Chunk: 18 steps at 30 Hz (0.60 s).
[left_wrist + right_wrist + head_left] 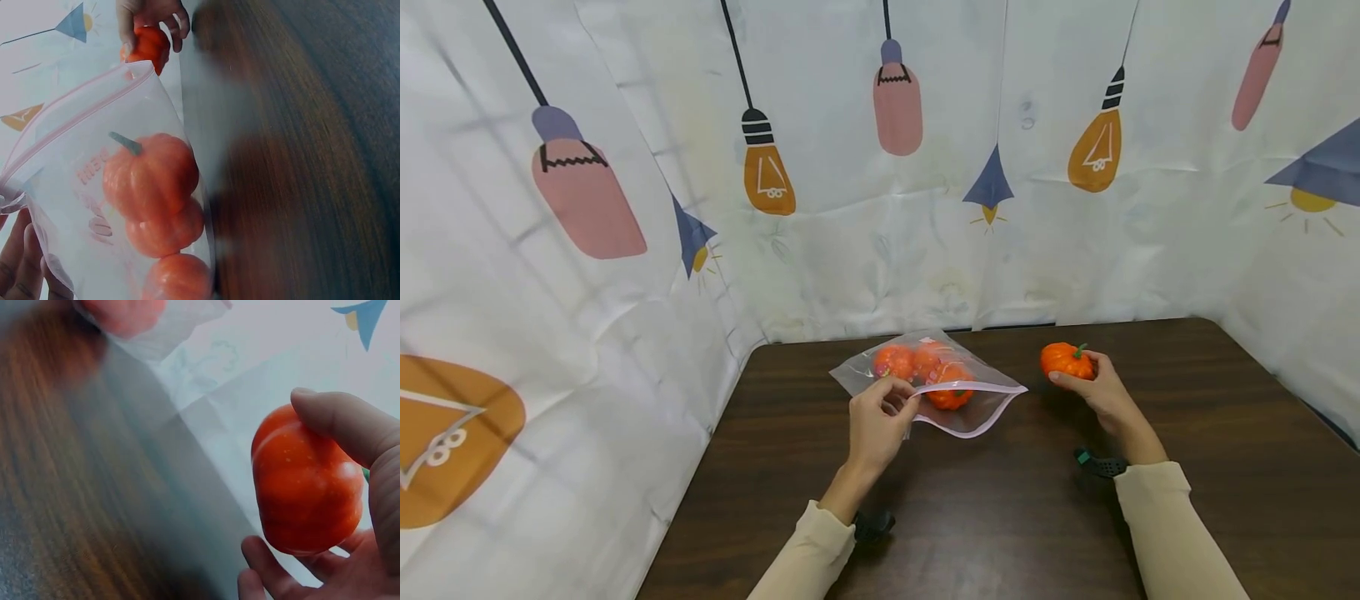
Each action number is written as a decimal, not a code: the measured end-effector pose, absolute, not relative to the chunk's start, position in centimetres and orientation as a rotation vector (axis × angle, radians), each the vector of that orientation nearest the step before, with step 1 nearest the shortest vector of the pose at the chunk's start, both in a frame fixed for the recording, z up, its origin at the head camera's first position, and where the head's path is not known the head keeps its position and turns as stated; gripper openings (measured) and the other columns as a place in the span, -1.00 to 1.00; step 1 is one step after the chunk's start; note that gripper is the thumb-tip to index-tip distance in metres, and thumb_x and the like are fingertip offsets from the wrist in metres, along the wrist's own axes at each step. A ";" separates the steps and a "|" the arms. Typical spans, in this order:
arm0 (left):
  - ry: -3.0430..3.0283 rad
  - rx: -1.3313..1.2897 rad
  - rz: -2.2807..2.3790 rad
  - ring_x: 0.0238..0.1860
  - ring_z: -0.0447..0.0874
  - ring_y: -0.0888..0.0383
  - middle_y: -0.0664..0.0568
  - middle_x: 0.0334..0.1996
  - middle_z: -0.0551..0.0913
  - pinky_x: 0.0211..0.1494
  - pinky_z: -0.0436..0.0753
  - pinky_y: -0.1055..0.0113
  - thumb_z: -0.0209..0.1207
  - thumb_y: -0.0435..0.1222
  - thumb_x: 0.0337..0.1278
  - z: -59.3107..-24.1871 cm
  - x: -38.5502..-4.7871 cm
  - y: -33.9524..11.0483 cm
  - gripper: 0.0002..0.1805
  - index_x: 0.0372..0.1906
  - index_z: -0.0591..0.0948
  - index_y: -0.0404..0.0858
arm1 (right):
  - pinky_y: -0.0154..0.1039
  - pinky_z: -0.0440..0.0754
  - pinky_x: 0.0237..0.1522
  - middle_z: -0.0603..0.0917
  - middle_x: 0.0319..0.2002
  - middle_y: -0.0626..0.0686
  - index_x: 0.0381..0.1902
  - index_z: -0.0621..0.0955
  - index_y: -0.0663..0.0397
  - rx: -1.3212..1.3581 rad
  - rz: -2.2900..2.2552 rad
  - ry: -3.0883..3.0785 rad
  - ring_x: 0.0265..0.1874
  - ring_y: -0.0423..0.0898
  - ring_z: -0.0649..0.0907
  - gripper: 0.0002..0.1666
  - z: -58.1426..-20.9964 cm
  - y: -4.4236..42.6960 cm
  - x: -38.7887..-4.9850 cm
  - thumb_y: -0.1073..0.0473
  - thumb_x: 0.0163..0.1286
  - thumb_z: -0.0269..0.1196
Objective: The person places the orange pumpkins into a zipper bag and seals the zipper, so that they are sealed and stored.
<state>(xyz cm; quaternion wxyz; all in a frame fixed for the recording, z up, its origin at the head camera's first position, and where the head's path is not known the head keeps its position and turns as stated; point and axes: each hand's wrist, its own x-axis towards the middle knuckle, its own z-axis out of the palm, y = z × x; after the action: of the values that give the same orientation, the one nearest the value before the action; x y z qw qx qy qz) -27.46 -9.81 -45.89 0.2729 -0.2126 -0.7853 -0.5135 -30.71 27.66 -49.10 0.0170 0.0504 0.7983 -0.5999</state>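
Note:
A clear zip bag (857,371) with a pinkish-white zip edge lies toward the back of the table, its mouth gaping toward the front right. Inside are three small orange pumpkins; the nearest pumpkin (153,175) has a green stem. My left hand (880,423) pinches the bag's zip edge at its left end. To the right of the bag, my right hand (1105,396) holds another orange pumpkin (1064,360) above the table, thumb on one side and fingers on the other, as the right wrist view shows (306,481).
The dark brown wooden table (1000,517) ends at a white curtain (865,250) printed with lamps and bulbs, which hangs behind it and along its left side. A dark band (874,527) sits at the left wrist, and another band (1099,463) at the right.

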 end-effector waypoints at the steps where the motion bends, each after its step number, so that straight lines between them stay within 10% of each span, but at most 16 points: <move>1: -2.112 -0.572 -1.379 -0.51 0.60 0.22 0.08 -0.52 0.69 -0.44 0.67 0.32 0.41 -0.38 0.06 -45.9 -27.5 -9.8 -0.93 -0.38 0.73 -0.18 | -0.27 0.41 0.14 -0.06 0.54 0.43 0.60 -0.25 0.23 0.147 -1.862 2.486 0.36 0.27 0.26 0.18 -48.9 27.6 -30.7 -0.09 0.47 0.26; 6: -2.112 -0.578 -1.362 -0.50 0.61 0.23 0.09 -0.49 0.71 -0.43 0.68 0.33 0.40 -0.36 0.09 -45.9 -27.6 -10.0 -0.95 -0.36 0.73 -0.18 | 0.00 0.41 0.33 -0.03 0.54 0.42 0.61 -0.24 0.19 0.065 -1.862 2.522 0.37 0.30 0.26 0.19 -47.7 27.3 -30.3 -0.09 0.45 0.29; 18: -2.109 -0.559 -1.387 -0.50 0.61 0.22 0.07 -0.48 0.71 -0.42 0.66 0.39 0.40 -0.36 0.10 -45.9 -27.8 -10.3 -0.96 -0.35 0.73 -0.21 | -0.52 0.53 -0.01 0.21 0.45 0.27 0.59 -0.03 0.11 -0.209 -1.809 2.620 0.25 0.10 0.38 0.07 -43.9 25.8 -28.9 0.03 0.40 0.37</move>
<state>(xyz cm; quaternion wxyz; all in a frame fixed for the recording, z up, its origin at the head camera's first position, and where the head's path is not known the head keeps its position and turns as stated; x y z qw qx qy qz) -27.78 -10.32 -45.87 0.2744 -0.2079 -0.7844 -0.5159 -28.85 25.75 -43.92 -0.0245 -0.0654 0.8209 -0.5668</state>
